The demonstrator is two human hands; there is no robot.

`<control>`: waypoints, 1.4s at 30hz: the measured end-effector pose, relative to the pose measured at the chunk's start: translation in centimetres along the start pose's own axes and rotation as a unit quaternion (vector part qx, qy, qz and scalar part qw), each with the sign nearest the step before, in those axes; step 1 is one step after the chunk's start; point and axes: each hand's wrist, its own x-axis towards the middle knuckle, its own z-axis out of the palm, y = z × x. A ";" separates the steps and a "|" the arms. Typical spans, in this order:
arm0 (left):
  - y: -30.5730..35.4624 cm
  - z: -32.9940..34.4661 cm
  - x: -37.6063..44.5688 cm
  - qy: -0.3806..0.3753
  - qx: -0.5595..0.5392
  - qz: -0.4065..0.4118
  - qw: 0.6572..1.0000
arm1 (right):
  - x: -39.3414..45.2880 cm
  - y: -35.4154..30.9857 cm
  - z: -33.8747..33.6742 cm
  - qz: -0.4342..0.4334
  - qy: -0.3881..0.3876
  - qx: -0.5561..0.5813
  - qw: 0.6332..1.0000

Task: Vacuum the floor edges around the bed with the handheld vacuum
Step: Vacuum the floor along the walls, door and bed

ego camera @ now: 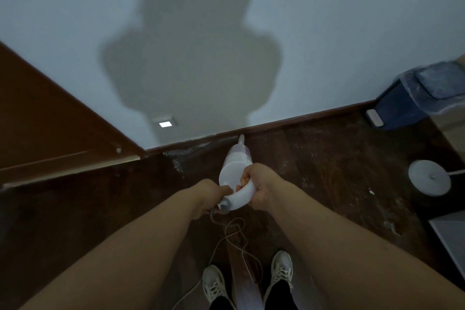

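A white handheld vacuum (232, 171) points down and away from me, its thin nozzle tip at the dark skirting board (302, 119) below the white wall. My right hand (259, 185) grips the curved white handle. My left hand (210, 195) holds the rear end of the handle, where the cord (236, 234) comes out. The cord loops over the dark wooden floor (327, 171) between my feet. Pale dust lies along the floor edge left of the nozzle. No bed is recognisable in this view.
A brown wooden panel (50, 128) slants in from the left. A dark blue pedal bin (417, 98) with a plastic liner stands in the right corner. A white round lamp base (429, 181) sits on the floor at right. A small lit wall light (164, 123) glows low.
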 end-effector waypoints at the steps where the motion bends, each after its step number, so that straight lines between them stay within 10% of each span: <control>1: -0.2 -0.2 -0.1 0.003 0.000 -0.001 1.000 | -0.2 0.1 0.3 0.001 0.000 0.002 1.000; 42: 13.2 17.1 1.6 -0.049 0.061 0.016 0.997 | 0.9 -7.9 -19.7 -0.034 0.065 0.030 0.997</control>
